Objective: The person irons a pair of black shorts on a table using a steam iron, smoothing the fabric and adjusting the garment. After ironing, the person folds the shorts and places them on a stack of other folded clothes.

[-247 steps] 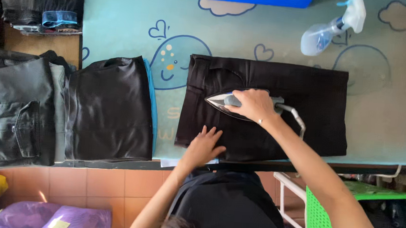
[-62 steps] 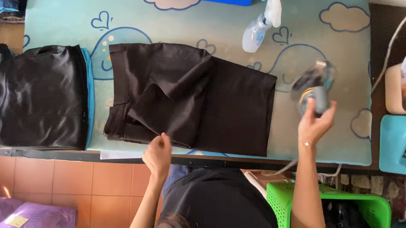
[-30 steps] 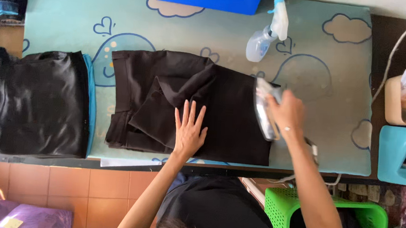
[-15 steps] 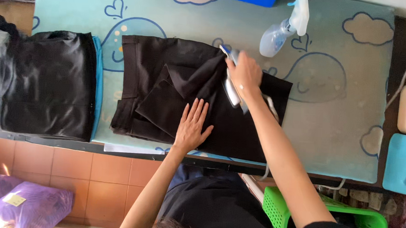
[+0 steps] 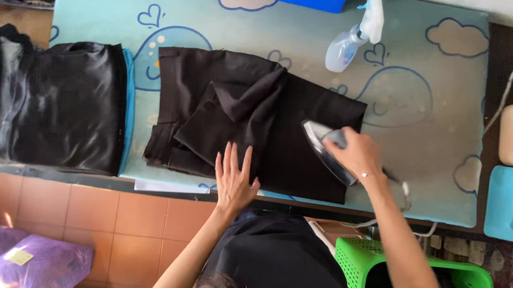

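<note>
The left hand (image 5: pixel 233 181) lies flat, fingers spread, on the black garment (image 5: pixel 252 123) at its 6 o'clock edge. The right hand (image 5: pixel 356 156) grips the iron (image 5: pixel 326 149) at the garment's 3 o'clock side.

I see the right hand (image 5: pixel 355 155) now gripping the iron (image 5: pixel 327 151) on the right part of the black garment (image 5: pixel 258 123); half a second ago it pressed nearer the middle fold, and two seconds ago it held the iron up off the cloth, over the desk (image 5: pixel 436 113). The left hand (image 5: pixel 233 181) now lies flat on the garment's near edge, fingers spread; two seconds ago it hung just below that edge. The garment shows a folded flap, unlike its flat lie at first.
</note>
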